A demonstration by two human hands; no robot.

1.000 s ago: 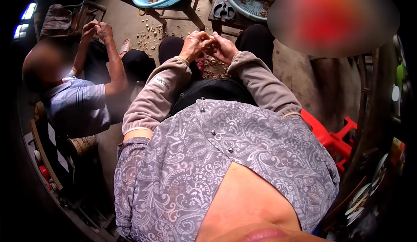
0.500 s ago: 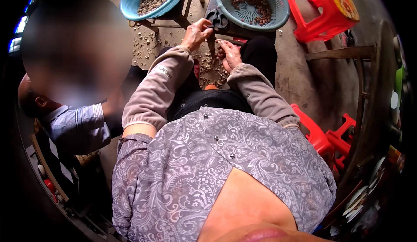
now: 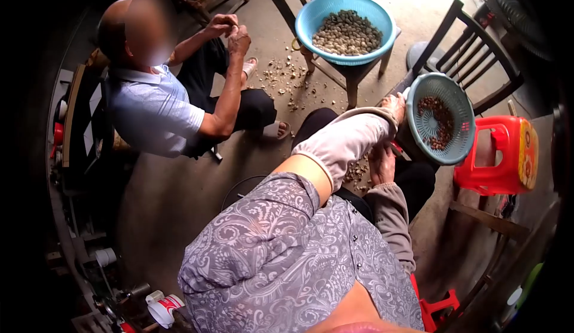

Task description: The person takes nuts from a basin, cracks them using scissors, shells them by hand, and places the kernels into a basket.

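My left hand [image 3: 393,107] reaches to the bench beside the left rim of the grey-blue basket [image 3: 470,117], which holds reddish-brown kernels. Its fingers are small and blurred, so anything in them is not clear. Lower down, near my right knee, is my right hand [image 3: 382,164], with its fingers partly hidden under my left sleeve. Shell bits [image 3: 357,174] lie on the floor between my legs. A light-blue basin [image 3: 345,1] full of round, unshelled nuts rests on a wooden chair further ahead.
At the left another person [image 3: 158,108] sits with both hands together near the chest. More shells [image 3: 290,81] litter the floor there. A red stool [image 3: 493,159] stands right of the basket. A dark slatted chair [image 3: 478,49] is behind it, and a fan [image 3: 520,4] at top right.
The view has turned left. My hands were together a second ago and have come apart; my left hand has moved forward and right to the basket's side, my right hand staying low.
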